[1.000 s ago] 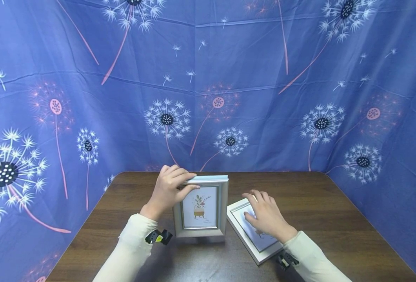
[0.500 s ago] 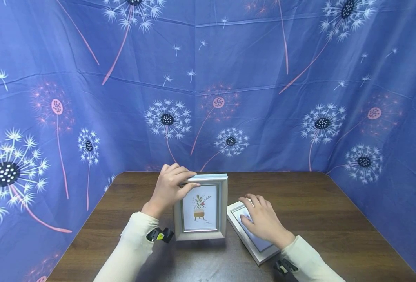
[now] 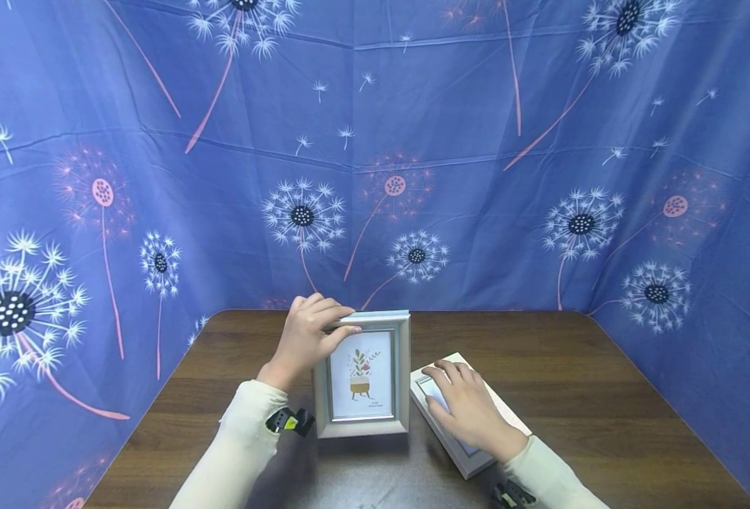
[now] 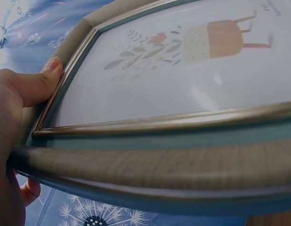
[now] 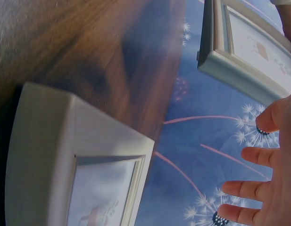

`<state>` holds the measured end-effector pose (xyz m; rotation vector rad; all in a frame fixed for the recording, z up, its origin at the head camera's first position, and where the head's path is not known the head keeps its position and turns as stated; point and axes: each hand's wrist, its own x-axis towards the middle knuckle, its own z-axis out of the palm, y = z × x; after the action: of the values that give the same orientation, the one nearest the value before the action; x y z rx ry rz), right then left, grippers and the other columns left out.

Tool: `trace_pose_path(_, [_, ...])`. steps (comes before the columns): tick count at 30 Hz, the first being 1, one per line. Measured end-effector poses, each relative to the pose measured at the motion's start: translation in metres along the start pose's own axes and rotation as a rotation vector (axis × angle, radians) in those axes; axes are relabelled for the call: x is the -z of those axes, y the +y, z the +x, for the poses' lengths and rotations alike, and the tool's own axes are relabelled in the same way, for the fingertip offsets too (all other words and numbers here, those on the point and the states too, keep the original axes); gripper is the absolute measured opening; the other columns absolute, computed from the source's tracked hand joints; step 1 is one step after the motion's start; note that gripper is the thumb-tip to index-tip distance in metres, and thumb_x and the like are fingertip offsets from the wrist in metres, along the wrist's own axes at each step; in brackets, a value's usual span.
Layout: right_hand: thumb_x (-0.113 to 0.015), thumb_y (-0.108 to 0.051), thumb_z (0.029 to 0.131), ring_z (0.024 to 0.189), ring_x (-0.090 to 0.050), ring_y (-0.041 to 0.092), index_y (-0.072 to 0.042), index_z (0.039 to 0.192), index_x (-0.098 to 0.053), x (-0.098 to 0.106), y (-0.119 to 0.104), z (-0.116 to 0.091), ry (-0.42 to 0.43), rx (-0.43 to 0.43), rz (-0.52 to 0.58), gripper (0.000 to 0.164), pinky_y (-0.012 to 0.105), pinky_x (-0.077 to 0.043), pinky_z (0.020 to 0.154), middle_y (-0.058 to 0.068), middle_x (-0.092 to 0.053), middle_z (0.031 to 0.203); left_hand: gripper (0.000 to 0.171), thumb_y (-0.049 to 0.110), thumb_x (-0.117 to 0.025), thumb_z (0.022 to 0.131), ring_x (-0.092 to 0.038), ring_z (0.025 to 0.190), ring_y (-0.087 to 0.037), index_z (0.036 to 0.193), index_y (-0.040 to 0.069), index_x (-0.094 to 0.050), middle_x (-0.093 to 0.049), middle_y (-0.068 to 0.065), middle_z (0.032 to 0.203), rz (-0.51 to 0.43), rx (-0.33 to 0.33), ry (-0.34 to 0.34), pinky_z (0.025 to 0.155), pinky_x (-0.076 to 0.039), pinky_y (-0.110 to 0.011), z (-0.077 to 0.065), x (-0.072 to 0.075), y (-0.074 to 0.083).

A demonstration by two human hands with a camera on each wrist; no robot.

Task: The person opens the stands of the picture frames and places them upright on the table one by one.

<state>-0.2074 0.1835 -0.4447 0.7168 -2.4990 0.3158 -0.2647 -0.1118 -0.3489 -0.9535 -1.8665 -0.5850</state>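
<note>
My left hand [image 3: 307, 338] grips a silvery picture frame [image 3: 363, 428] by its upper left corner. The thumb lies on the front and the other fingers go over the top edge and behind. The frame stands upright, its flower-pot picture [image 4: 150, 89] facing me. A second picture frame [image 3: 443, 431] lies face up and turned at an angle on the table. Over it is my right hand [image 3: 473, 410], its palm down and covering most of the picture. In the right wrist view the fingers of the right hand [image 5: 277, 165] are spread, apart from the lying frame [image 5: 107, 136].
Both frames are on or over a dark brown wooden table [image 3: 572, 382]. A blue cloth [image 3: 476, 212] with dandelion prints hangs behind it and along both sides. Each forearm has a pale sleeve and a black wrist strap.
My right hand has moved a little left and nearer to me, so the lying frame's far edge shows more. The upright frame's bottom edge has come slightly nearer in my left hand's grip.
</note>
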Motion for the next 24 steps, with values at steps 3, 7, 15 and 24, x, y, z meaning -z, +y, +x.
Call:
trace_pose_path(3, [-0.059, -0.022, 0.089, 0.111, -0.054, 0.035, -0.011, 0.125, -0.061, 0.000, -0.004, -0.001, -0.013, -0.004, 0.012, 0.037, 0.054, -0.044, 0.086, 0.015, -0.058, 0.123, 0.028, 0.030, -0.086, 0.072, -0.055, 0.071, -0.018, 0.090, 0.010, -0.078, -0.071, 0.001, 0.080, 0.003, 0.001, 0.004, 0.065, -0.033, -0.038, 0.001, 0.000, 0.000])
trace_pose_path(7, [-0.058, -0.023, 0.091, 0.113, -0.052, 0.033, -0.011, 0.126, -0.061, 0.000, -0.009, -0.002, -0.030, -0.010, 0.029, 0.036, 0.053, -0.043, 0.086, 0.014, -0.058, 0.125, 0.029, 0.029, -0.086, 0.071, -0.054, 0.071, -0.018, 0.091, 0.010, -0.077, -0.070, 0.001, 0.080, 0.000, 0.005, 0.005, 0.065, -0.033, -0.038, 0.001, 0.001, 0.000])
trace_pose_path(15, [-0.060, -0.023, 0.092, 0.109, -0.054, 0.031, -0.010, 0.124, -0.062, -0.006, -0.016, -0.006, -0.031, 0.008, 0.057, 0.035, 0.053, -0.044, 0.085, 0.014, -0.058, 0.124, 0.028, 0.028, -0.086, 0.072, -0.054, 0.072, -0.017, 0.091, 0.010, -0.077, -0.070, 0.001, 0.080, -0.008, 0.033, -0.005, 0.065, -0.033, -0.038, 0.001, 0.000, -0.002])
trace_pose_path(24, [-0.064, -0.028, 0.091, 0.109, -0.055, 0.030, -0.010, 0.119, -0.064, -0.009, -0.026, -0.007, 0.004, 0.053, 0.046, 0.033, 0.050, -0.045, 0.085, 0.011, -0.060, 0.121, 0.027, 0.029, -0.085, 0.074, -0.054, 0.072, -0.017, 0.091, 0.010, -0.077, -0.071, 0.001, 0.081, 0.000, 0.056, -0.025, 0.066, -0.033, -0.037, 0.002, 0.000, -0.002])
